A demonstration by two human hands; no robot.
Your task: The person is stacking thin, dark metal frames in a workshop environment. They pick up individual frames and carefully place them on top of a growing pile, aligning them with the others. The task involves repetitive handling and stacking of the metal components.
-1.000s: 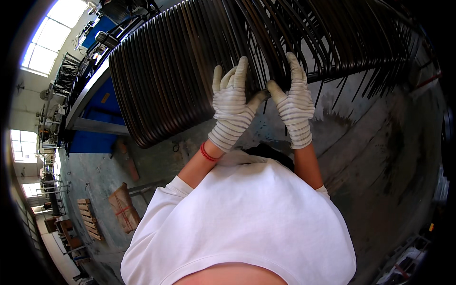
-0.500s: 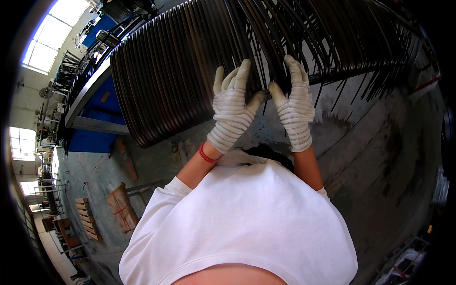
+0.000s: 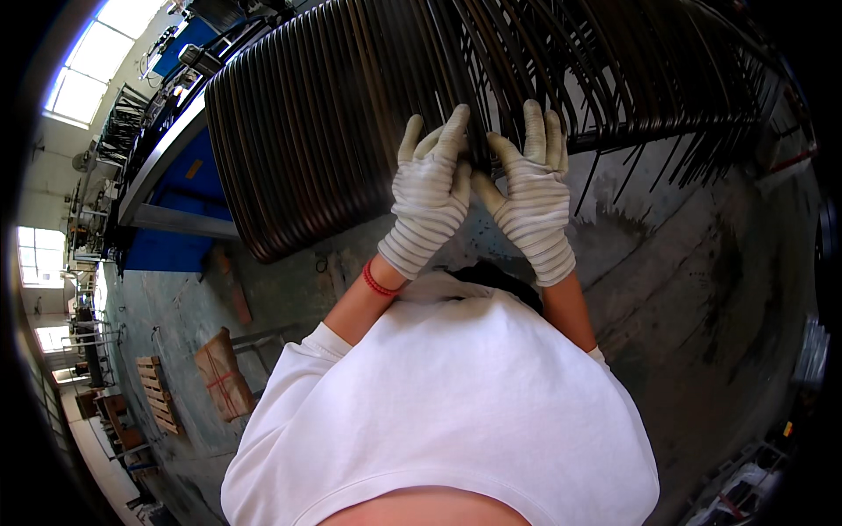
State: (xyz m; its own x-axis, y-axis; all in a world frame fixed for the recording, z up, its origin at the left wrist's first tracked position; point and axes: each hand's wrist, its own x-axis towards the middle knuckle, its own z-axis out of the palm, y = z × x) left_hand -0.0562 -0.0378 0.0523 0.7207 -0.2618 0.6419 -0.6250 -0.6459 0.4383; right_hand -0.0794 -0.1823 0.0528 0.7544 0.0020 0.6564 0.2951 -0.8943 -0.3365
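Note:
A long row of dark bent metal rods (image 3: 298,131) hangs side by side, packed tightly on the left. My left hand (image 3: 430,184), in a whitish ribbed glove, lies against the right end of this packed part with its fingers stretched out and apart. In a matching glove, my right hand (image 3: 531,188) is just to its right, fingers spread upward over looser rods (image 3: 509,61). Its thumb points toward the left hand, and the two thumbs are close together. Neither hand is visibly wrapped round a rod. What the fingertips touch between the rods is partly hidden.
A blue machine panel (image 3: 180,210) with a grey metal frame (image 3: 184,221) stands left of the rods. More rods (image 3: 684,79) hang at the right, loose ends sticking out below. On the floor at left lie a wooden pallet (image 3: 158,394) and a brown tied package (image 3: 224,375).
My right hand has shifted left toward my left hand, its fingers now spread wider. The gap between the rods in front of my hands has narrowed. My left hand stays almost in place.

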